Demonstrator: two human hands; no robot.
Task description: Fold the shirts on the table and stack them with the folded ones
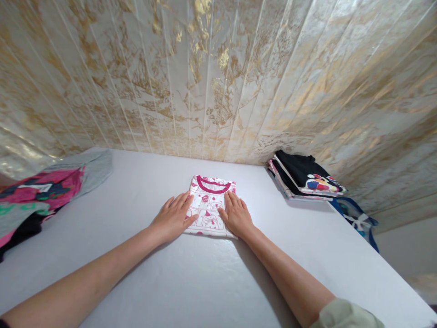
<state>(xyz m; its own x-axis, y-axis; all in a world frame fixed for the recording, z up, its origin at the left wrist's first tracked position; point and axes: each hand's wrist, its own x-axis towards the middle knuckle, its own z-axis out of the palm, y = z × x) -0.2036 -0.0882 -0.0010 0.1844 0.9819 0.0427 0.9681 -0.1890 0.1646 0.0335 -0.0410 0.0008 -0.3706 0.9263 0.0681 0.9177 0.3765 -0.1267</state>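
Observation:
A white T-shirt (209, 214) with pink cartoon prints and a dark pink neckband lies folded into a neat rectangle, its collar at the far side. Flat on its left edge rests my left hand (174, 216), fingers stretched out and thumb pointing inward. My right hand (237, 214) lies on the right edge in the same way, palm down with the fingers extended. Neither hand grips the cloth; both only press on top of it. The shirt's side edges are partly hidden under my hands.
On the white table (153, 278), a stack of folded clothes (303, 175) with a black printed top stands at the back right. Loose clothes (51, 191) lie heaped at the left. A blue-strapped item (358, 221) sits beyond the right edge. A gold-patterned curtain (205, 91) hangs behind.

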